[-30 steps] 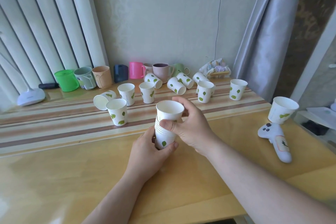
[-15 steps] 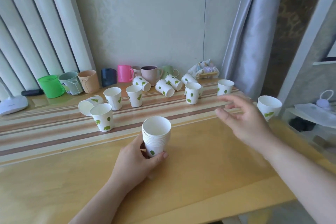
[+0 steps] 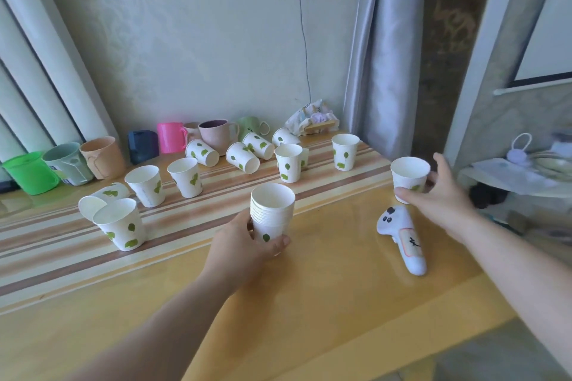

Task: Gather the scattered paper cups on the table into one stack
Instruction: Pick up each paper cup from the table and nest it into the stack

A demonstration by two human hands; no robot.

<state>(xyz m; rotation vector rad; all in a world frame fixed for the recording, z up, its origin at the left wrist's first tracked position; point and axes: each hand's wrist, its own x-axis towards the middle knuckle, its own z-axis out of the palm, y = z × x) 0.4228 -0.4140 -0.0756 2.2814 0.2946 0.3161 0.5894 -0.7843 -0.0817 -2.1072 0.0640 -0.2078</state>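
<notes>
A stack of white paper cups with green leaves (image 3: 272, 210) stands upright near the table's middle, and my left hand (image 3: 244, 244) grips its lower part. My right hand (image 3: 439, 198) wraps around a single paper cup (image 3: 410, 175) at the table's right edge, thumb in front and fingers behind it. Several more leaf-print cups stand or lie on the striped cloth behind: one at front left (image 3: 120, 227), two upright (image 3: 145, 184) (image 3: 185, 176), one upright at centre (image 3: 288, 162), one at right (image 3: 345, 151), and several on their sides (image 3: 243, 156).
A white handheld controller (image 3: 402, 238) lies on the table between my hands. Coloured plastic mugs (image 3: 170, 136) line the wall at the back, with a green one (image 3: 29, 172) far left. The table (image 3: 340, 303) ends just right of my right hand; a curtain (image 3: 380, 49) hangs there.
My right hand left the stack, swung right and closed around the lone cup at the table's right edge. My left hand kept holding the stack. The view shifted slightly.
</notes>
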